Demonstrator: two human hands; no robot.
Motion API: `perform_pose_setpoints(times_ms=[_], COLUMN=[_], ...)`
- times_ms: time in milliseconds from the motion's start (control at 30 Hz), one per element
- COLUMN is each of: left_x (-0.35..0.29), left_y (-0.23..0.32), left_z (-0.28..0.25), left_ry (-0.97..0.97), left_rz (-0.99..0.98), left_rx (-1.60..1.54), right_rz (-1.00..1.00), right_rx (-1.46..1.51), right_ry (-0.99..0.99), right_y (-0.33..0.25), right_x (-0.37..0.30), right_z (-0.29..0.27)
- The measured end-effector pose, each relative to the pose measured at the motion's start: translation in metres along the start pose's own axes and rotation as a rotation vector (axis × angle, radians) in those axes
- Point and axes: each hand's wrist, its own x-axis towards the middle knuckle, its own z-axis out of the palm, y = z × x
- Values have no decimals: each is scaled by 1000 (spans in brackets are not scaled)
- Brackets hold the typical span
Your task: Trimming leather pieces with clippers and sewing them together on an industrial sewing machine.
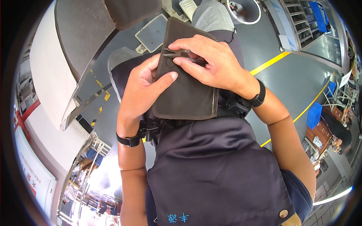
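Observation:
A dark brown panel (184,100), leather-like with a stitched-looking edge, lies tilted over my lap above the dark apron (211,169). My left hand (141,84) grips its left edge, thumb flat on top and fingers tucked underneath, partly hidden. In my right hand (218,64) is a pair of small thread snips (174,55). Their pointed blades are apart and reach the panel's upper left edge, just above my left thumb. Thumb and forefinger squeeze the snips, while the palm hides their rear end. Any thread at the tips is too small to make out.
At the upper left stands a grey-topped table (83,34) with another brown piece (132,13) at its edge. A white round bin (259,13) stands beyond my knee. Farther right are a metal rack (298,19), a blue crate (314,115) and another person (335,124).

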Motion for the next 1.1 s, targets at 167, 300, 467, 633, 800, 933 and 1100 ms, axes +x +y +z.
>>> perform_pose_setpoints(times_ms=[167, 300, 467, 633, 800, 933, 1100], left_x=[1, 2, 1, 2, -1, 0, 0], left_y=[0, -2, 1, -2, 1, -2, -1], left_z=[0, -3, 2, 2, 6, 7, 9], left_ry=[5, -3, 0, -9, 21, 15, 9], left_rz=[20, -8, -3, -32, 3, -5, 24], left_rx=[10, 9, -8, -33, 24, 55, 110], right_rz=[10, -93, 149, 557, 434, 175, -167], right_rx=[39, -99, 268, 1037, 518, 294, -82], right_ry=[32, -16, -6, 147, 61, 6, -20], right_y=[-1, 7, 1, 3, 1, -5, 6], right_x=[1, -1, -4, 3, 3, 4, 6], right_z=[4, 2, 9, 3, 2, 5, 5])
